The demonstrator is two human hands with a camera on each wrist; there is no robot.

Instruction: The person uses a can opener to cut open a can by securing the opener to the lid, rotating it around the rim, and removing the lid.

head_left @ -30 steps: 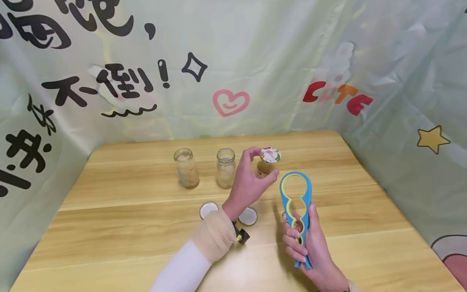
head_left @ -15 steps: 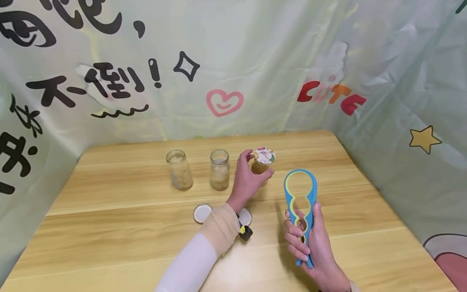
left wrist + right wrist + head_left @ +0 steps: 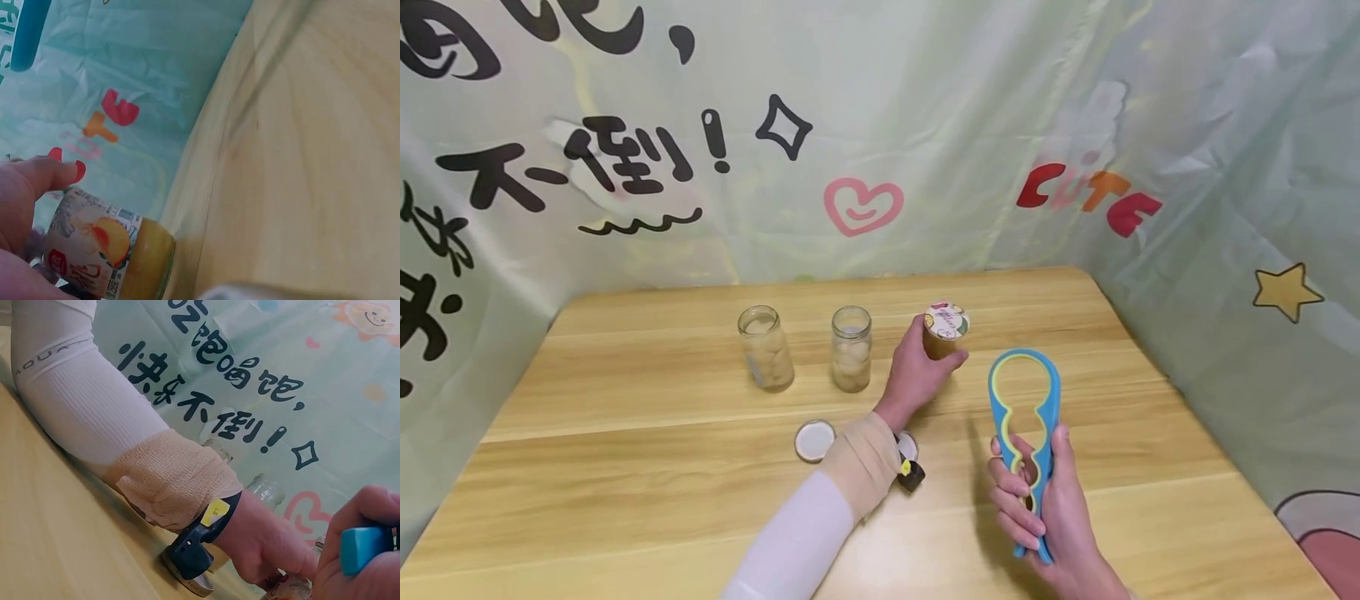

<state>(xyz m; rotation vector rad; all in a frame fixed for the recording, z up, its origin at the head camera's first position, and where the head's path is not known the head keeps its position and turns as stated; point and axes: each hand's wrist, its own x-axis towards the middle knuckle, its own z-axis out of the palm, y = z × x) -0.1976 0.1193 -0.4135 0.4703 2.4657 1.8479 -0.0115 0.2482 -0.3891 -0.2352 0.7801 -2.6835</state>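
My left hand (image 3: 921, 367) is curled around a lidded glass jar (image 3: 946, 323) near the back of the table. The jar stands upright, its lid patterned white. Its label, with a peach slice pictured, and its yellow contents show in the left wrist view, where my thumb (image 3: 56, 173) lies along the jar's upper part. My right hand (image 3: 1048, 508) grips the handles of a blue jar opener (image 3: 1056, 400) with a yellow inner edge, held up above the table to the right of the jar. In the right wrist view only a blue handle end (image 3: 365, 550) shows.
Two lidless glass jars with pale contents, the left jar (image 3: 766, 354) and the middle jar (image 3: 852, 354), stand to the left. One lid (image 3: 815, 440) lies upside down in front; a second lid (image 3: 907, 447) is partly behind my left wrist. A printed cloth (image 3: 940, 167) hangs behind the wooden table (image 3: 625, 500).
My left hand has closed in on the lidded jar, from spread fingers beside it to a grip around it. The right hand keeps the jar opener; the head view has shifted slightly.
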